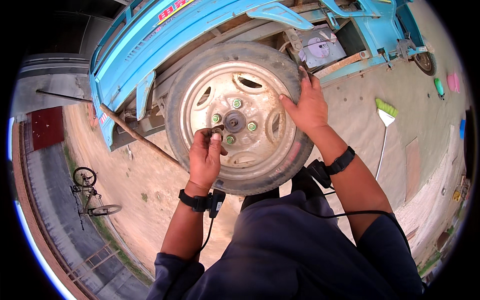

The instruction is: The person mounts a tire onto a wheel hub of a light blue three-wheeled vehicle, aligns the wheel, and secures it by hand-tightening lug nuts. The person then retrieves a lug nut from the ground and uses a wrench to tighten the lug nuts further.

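Wheel (243,114) sits right in front of both hands, its pale, rust-stained face toward the person, blue vehicle (200,30) just beyond it. L hand (205,157) is at the wheel's lower-L part, fingertips just beside the hub (234,121) & the lower of 4 greenish nuts (252,126) set round it. R hand (310,107) is on the wheel's upper-R edge. L hand pose: fingers curled, thumb up against the index, pinched nearly closed on what looks like a small metal piece (217,132). R hand: spread wide, thumb toward the metal rim, fingers along the black tire (240,50), gripping nothing loose. Both forearms come up from below the wheel, L one near upright, R one slanting in from lower R, each w/ a black wrist strap (342,161). Wooden pole (137,134) runs L of the wheel, lower end lost behind the tire; broom (386,117) lies well R of it, bike (92,197) well L & lower. Hard to make out: the pinched piece, mostly covered by L fingers, so can't tell exact kind. Wheel's back side hidden; person's legs below it mostly covered by dark shirt (280,250); vehicle cut off at top.
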`<action>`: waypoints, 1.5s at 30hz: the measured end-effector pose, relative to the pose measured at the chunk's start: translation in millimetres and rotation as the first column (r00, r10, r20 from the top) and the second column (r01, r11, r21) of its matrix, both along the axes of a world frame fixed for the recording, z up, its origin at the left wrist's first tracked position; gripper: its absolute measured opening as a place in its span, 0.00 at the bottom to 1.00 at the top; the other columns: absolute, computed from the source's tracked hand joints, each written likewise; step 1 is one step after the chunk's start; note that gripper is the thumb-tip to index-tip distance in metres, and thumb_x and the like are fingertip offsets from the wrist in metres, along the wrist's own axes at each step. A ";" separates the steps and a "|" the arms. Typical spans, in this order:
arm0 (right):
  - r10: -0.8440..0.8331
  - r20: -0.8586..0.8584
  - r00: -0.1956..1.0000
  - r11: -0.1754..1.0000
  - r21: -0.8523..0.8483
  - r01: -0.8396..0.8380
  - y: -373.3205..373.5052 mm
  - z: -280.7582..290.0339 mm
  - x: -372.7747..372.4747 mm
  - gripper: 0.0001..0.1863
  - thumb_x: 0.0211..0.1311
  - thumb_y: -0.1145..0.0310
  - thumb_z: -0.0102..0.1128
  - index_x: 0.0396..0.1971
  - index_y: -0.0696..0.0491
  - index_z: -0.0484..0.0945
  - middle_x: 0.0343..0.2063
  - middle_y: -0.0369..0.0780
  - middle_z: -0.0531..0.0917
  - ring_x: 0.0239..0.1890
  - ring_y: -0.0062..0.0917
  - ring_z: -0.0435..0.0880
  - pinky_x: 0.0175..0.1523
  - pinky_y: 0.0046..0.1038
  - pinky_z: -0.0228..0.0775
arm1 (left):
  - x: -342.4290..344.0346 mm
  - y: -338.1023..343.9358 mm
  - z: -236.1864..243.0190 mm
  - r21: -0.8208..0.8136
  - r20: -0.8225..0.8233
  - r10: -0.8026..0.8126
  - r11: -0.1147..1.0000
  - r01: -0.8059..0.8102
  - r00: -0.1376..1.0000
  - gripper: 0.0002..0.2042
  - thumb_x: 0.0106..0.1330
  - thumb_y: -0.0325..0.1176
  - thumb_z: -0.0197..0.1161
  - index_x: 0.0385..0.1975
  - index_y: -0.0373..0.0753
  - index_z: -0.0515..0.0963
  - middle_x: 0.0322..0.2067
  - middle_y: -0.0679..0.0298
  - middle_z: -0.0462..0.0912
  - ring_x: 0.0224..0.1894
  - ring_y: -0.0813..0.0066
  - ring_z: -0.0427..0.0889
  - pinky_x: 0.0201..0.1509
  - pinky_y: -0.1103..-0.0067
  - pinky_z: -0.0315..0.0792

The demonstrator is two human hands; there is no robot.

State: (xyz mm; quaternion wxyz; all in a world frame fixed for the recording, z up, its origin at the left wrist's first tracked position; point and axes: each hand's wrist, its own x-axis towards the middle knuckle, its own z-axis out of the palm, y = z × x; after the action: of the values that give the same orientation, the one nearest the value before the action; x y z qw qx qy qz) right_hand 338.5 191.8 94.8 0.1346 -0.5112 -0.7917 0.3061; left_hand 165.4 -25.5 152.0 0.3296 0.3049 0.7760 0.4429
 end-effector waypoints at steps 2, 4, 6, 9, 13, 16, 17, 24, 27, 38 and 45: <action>0.003 -0.009 1.000 1.000 0.023 -0.003 -2.3 -1.0 -1.6 0.46 0.53 0.52 0.68 0.69 0.52 0.58 0.61 0.48 0.66 0.61 0.44 0.70 0.60 0.40 0.70 | 2.7 0.4 -4.3 -0.018 0.026 0.003 1.000 -0.002 1.000 0.12 0.76 0.36 0.52 0.46 0.31 0.68 0.36 0.61 0.79 0.26 0.81 0.78 0.34 0.83 0.73; 0.009 -0.002 1.000 0.999 0.050 -0.009 -3.6 -3.7 -2.0 0.46 0.53 0.54 0.69 0.69 0.53 0.58 0.60 0.50 0.66 0.61 0.45 0.70 0.61 0.41 0.69 | 4.8 -0.9 -18.8 -0.008 0.092 -0.007 1.000 0.007 0.996 0.13 0.76 0.36 0.52 0.46 0.31 0.68 0.32 0.62 0.77 0.26 0.80 0.79 0.33 0.83 0.72; 0.027 -0.031 0.999 0.993 0.114 -0.024 -4.3 -11.5 -1.1 0.46 0.52 0.56 0.69 0.69 0.56 0.58 0.59 0.51 0.67 0.61 0.46 0.70 0.62 0.41 0.68 | 6.4 -5.2 -21.2 0.012 0.094 0.002 1.000 -0.003 0.996 0.13 0.77 0.37 0.50 0.46 0.31 0.68 0.35 0.59 0.79 0.26 0.81 0.78 0.31 0.84 0.70; 0.045 -0.100 0.994 0.991 0.129 -0.031 -4.2 -13.8 1.4 0.45 0.52 0.58 0.70 0.68 0.58 0.59 0.58 0.53 0.67 0.60 0.48 0.71 0.62 0.40 0.67 | 3.5 -21.5 -3.3 0.021 0.116 0.041 0.999 -0.044 0.992 0.13 0.78 0.38 0.48 0.47 0.32 0.67 0.42 0.55 0.82 0.26 0.82 0.78 0.30 0.86 0.68; 0.040 -0.032 0.999 0.993 0.114 -0.036 -2.4 -7.2 -0.4 0.45 0.53 0.57 0.69 0.68 0.58 0.58 0.57 0.51 0.68 0.60 0.46 0.71 0.62 0.41 0.67 | -6.2 -64.9 2.5 0.132 0.187 0.155 0.974 -0.181 0.970 0.13 0.78 0.39 0.47 0.48 0.34 0.67 0.47 0.54 0.83 0.28 0.82 0.77 0.31 0.87 0.66; 0.031 0.069 0.997 0.989 0.140 -0.041 1.3 -9.3 -0.9 0.45 0.55 0.53 0.67 0.67 0.60 0.59 0.60 0.51 0.67 0.61 0.47 0.70 0.64 0.40 0.65 | -16.8 -106.5 10.0 0.117 0.164 0.315 0.935 -0.336 0.935 0.13 0.78 0.39 0.44 0.46 0.35 0.68 0.44 0.55 0.84 0.26 0.82 0.77 0.29 0.86 0.66; 0.038 0.096 0.995 0.981 0.187 -0.056 3.5 -16.6 0.3 0.44 0.55 0.52 0.67 0.66 0.61 0.60 0.61 0.51 0.66 0.62 0.47 0.69 0.65 0.40 0.64 | -17.5 -124.5 9.6 0.096 0.158 0.392 0.908 -0.409 0.906 0.13 0.78 0.40 0.43 0.45 0.36 0.69 0.42 0.55 0.84 0.25 0.82 0.77 0.28 0.86 0.66; 0.137 -0.031 0.990 0.969 0.212 -0.128 12.0 -44.0 1.4 0.46 0.57 0.48 0.68 0.62 0.70 0.60 0.61 0.63 0.64 0.66 0.54 0.62 0.70 0.42 0.54 | 85.0 -285.5 -37.7 -0.212 0.413 0.882 0.337 -0.917 0.228 0.15 0.75 0.45 0.47 0.37 0.40 0.73 0.27 0.58 0.82 0.17 0.80 0.70 0.18 0.83 0.60; 0.232 -0.080 0.969 0.966 0.139 -0.219 19.7 -36.9 9.8 0.50 0.57 0.44 0.67 0.62 0.74 0.59 0.61 0.65 0.63 0.64 0.55 0.64 0.68 0.44 0.56 | 180.3 -308.9 -57.7 -0.275 0.485 0.875 0.149 -0.950 -0.004 0.14 0.74 0.44 0.49 0.37 0.39 0.73 0.25 0.58 0.80 0.15 0.78 0.68 0.18 0.82 0.58; 0.351 -0.122 0.928 0.923 -0.121 -0.365 68.1 -49.8 10.0 0.42 0.60 0.52 0.70 0.57 0.73 0.64 0.57 0.56 0.73 0.52 0.37 0.78 0.60 0.36 0.71 | 507.6 -258.9 -85.9 -0.492 0.573 0.650 -0.215 -0.844 -0.499 0.13 0.71 0.37 0.52 0.45 0.35 0.75 0.30 0.59 0.83 0.21 0.78 0.76 0.23 0.83 0.67; 0.404 -0.055 0.913 0.793 -0.477 -0.380 65.4 -26.8 11.6 0.42 0.68 0.41 0.51 0.67 0.62 0.59 0.67 0.49 0.65 0.62 0.43 0.70 0.67 0.45 0.64 | 637.9 -240.2 -100.2 -0.500 0.584 0.453 -0.453 -0.738 -0.674 0.13 0.71 0.35 0.51 0.49 0.35 0.75 0.31 0.62 0.81 0.22 0.78 0.78 0.23 0.84 0.67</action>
State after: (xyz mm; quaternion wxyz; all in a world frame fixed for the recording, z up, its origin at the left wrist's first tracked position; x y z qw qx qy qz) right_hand 350.1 257.3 68.0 -0.0816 -0.3607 -0.7832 0.4999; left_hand 803.2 -265.7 51.7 -0.0117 -0.6435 0.3227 0.6940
